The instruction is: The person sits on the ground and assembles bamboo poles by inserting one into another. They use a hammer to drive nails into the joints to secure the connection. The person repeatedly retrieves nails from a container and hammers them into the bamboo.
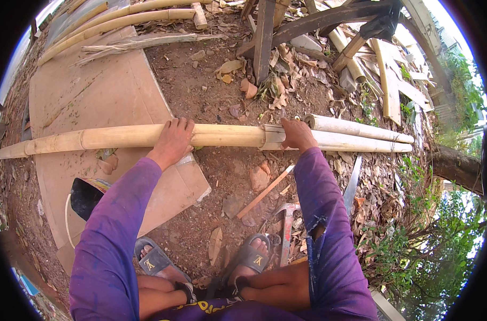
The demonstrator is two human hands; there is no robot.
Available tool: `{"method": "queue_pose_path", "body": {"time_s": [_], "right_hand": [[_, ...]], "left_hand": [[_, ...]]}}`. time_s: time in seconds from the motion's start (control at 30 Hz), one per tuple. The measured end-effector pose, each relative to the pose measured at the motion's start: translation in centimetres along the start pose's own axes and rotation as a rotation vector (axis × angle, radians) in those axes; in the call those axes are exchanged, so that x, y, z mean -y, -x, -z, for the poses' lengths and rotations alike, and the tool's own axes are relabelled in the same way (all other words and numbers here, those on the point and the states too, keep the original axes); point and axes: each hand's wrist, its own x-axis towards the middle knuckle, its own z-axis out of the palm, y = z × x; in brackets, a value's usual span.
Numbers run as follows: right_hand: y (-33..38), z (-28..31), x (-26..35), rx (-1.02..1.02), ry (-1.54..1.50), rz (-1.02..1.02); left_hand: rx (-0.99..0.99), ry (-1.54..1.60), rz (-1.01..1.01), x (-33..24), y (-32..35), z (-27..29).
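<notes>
A long pale bamboo pole (109,137) lies crosswise in front of me, its left part over a tan board. My left hand (174,140) is closed over the pole near the board's edge. My right hand (298,135) grips it farther right, just past a pale collar-like band (273,137) around it. Beyond that hand, the pole's greyer right part (355,143) runs on beside a shorter grey pole (355,127) with an open round end. How the parts join under my right hand is hidden.
A claw hammer (288,230), a saw blade (354,182) and a thin wooden strip (266,191) lie on the leafy soil. The tan board (93,96) and a black container (85,199) are at left. Wooden supports (263,43) stand ahead; a shrub (414,251) grows at right.
</notes>
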Motion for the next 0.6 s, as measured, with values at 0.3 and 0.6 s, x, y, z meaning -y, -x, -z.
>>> {"method": "queue_pose_path", "body": {"time_s": [0.3,0.6], "right_hand": [[-0.73,0.13,-0.19,-0.009,0.020,-0.023],[-0.42,0.56,0.22,0.001,0.015,-0.034]], "left_hand": [[-0.008,-0.025,-0.009,0.47,-0.71,-0.02],[-0.014,-0.010,-0.012,0.48,-0.66,0.06]]}}
